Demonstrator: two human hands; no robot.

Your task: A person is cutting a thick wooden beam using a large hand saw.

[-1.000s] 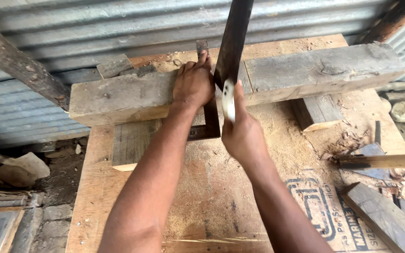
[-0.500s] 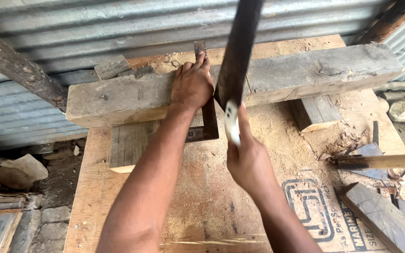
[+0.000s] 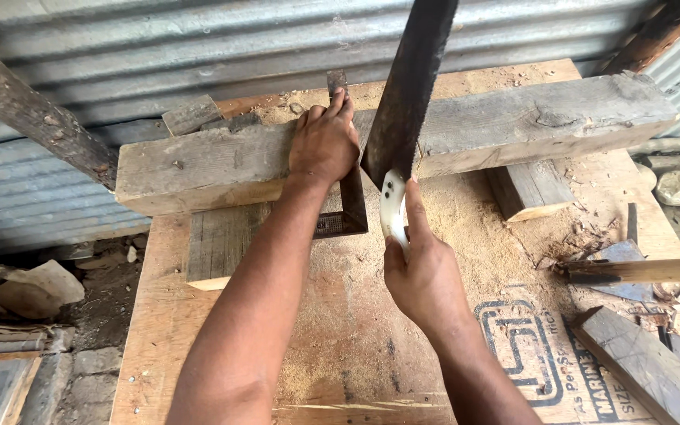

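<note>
The weathered beam (image 3: 513, 130) lies across two blocks on the plywood bench (image 3: 340, 338) (sawdust everywhere). The left hand (image 3: 324, 142) presses flat on it, fingers spread against a try square (image 3: 348, 189). The right hand (image 3: 423, 271) grips the saw (image 3: 407, 94) handle. Best keep the blade tight along the square's edge.

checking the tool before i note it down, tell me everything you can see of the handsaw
The handsaw has a long, dark, rust-stained blade that widens toward a pale handle with two small dark fastener holes. It stands steeply tilted, the tip running out of the top of the frame and the lower end meeting the weathered timber beam. The right hand grips the handle; the left hand presses on the beam beside the blade.
</note>
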